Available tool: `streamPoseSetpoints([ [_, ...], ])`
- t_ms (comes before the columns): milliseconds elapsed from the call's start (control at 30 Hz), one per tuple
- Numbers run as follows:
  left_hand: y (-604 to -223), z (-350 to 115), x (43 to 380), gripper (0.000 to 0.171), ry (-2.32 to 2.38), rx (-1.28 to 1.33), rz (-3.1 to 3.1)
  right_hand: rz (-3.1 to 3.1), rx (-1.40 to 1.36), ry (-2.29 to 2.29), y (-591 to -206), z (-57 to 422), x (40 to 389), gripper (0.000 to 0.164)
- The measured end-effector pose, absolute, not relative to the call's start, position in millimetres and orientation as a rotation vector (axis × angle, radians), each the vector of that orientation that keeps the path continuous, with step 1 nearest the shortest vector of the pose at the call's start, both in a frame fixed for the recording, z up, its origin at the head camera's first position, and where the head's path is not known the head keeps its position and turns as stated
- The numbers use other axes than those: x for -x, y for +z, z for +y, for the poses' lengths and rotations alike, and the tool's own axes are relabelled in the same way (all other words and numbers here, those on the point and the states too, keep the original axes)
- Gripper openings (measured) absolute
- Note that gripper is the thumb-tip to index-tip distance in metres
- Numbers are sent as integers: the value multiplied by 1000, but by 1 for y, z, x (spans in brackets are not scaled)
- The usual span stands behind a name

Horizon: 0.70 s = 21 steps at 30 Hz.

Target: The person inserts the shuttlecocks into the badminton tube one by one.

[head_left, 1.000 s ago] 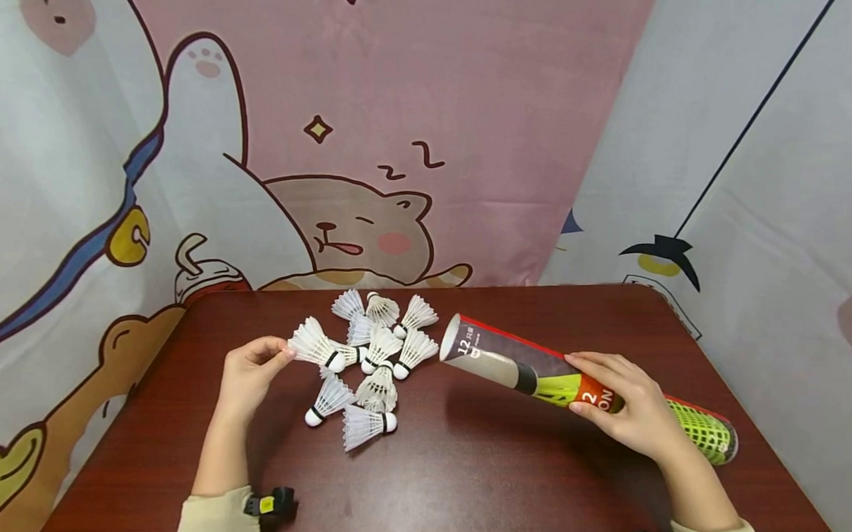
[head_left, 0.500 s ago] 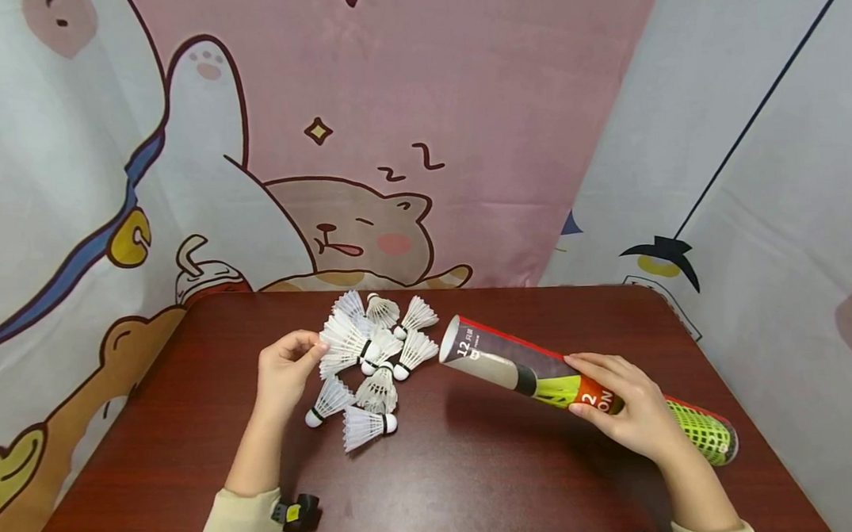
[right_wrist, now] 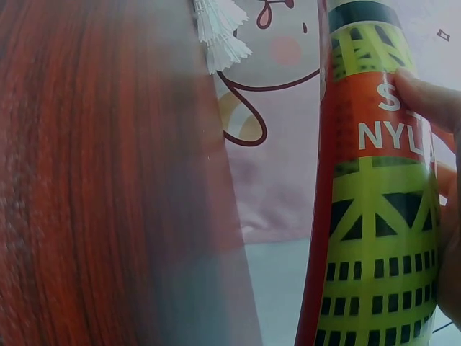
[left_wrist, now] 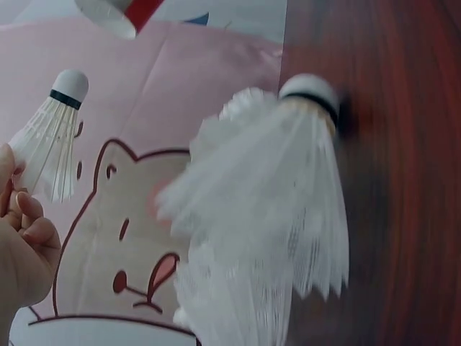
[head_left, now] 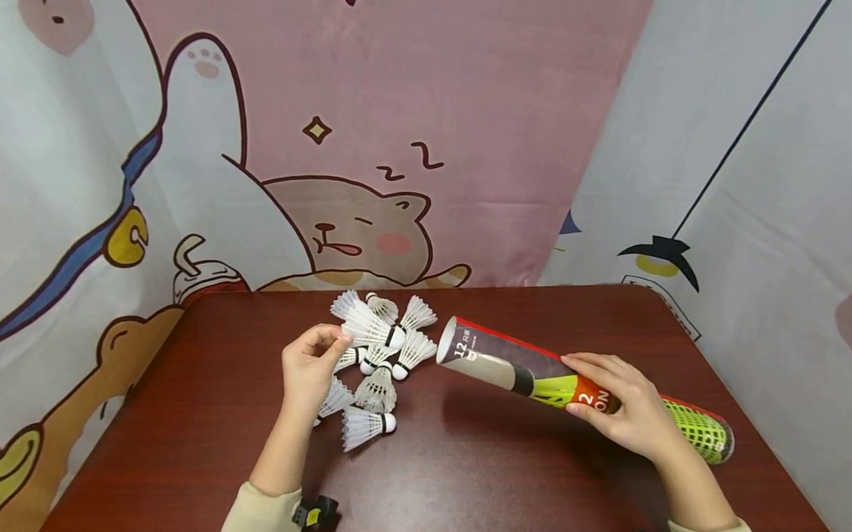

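My left hand (head_left: 312,368) pinches a white shuttlecock (head_left: 370,327) by the edge of its skirt, its cork pointing right. In the left wrist view the same shuttlecock (left_wrist: 50,140) shows a dark band under the white cork. Below and around it in the head view lies a heap of white shuttlecocks (head_left: 377,389). My right hand (head_left: 628,404) grips a printed shuttlecock tube (head_left: 494,360) around its middle. Tilted, the tube has its open mouth raised toward the heap; its inside is mostly hidden. The right wrist view shows the tube's green and orange print (right_wrist: 382,216) close up.
Everything is over a dark red-brown table (head_left: 436,488). One shuttlecock (head_left: 367,426) lies at the near side of the heap. Behind the table hangs a cartoon-printed cloth (head_left: 506,135). A black wrist camera (head_left: 319,514) sits at the left sleeve.
My left hand has moved right with the pinched shuttlecock, over the heap and closer to the tube's mouth. The right hand and tube have stayed nearly still.
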<state>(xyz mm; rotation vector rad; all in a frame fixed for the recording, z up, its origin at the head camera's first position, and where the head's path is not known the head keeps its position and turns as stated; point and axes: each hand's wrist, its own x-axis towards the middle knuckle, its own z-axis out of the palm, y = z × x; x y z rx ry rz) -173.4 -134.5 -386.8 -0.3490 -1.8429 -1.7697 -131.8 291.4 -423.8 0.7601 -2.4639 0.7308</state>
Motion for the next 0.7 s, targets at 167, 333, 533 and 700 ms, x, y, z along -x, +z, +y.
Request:
streamPoseSetpoints([
  [167,-383,-115,173,10,-1786,374,-1827,-2486,-751,744,-424,292,133,69],
  [333,-380,-95,173,10,-1801,390,-1834,-2482,-752,738,-424,292,133,70],
  [533,-380,-75,174,9,-1851,424,-1838,-2482,-749,747,-424,293,133,69],
  [700,-382,-64,173,9,-1892,446,-1862,-2476,-755,735,-425,293,133,70],
])
